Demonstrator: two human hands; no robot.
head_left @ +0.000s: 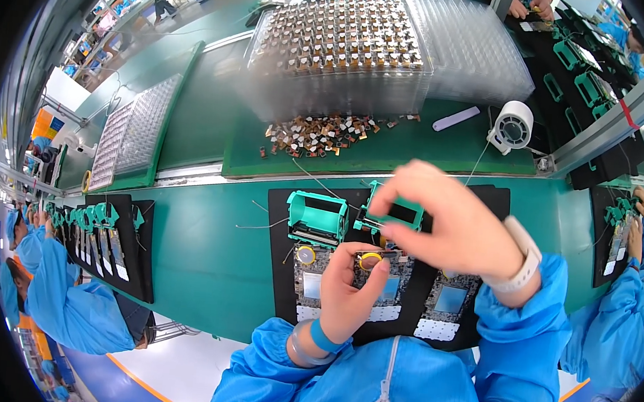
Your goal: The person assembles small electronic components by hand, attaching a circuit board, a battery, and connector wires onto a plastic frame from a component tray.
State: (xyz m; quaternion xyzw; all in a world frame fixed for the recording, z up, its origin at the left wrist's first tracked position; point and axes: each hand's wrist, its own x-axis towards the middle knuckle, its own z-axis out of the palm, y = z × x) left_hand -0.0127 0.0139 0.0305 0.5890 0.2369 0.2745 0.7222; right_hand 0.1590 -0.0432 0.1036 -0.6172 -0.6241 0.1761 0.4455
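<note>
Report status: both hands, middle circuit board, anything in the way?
Left hand at middle circuit board, by its yellow-rimmed disc. Right hand over right-hand green frame; grip unclear. Hands partly block view of both.

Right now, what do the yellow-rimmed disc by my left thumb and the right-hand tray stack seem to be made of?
Disc: probably metal, satin, by its smooth greyish face; the yellow edging may be plastic. Tray stack: likely clear plastic, glossy; light shows through its layers.
</note>
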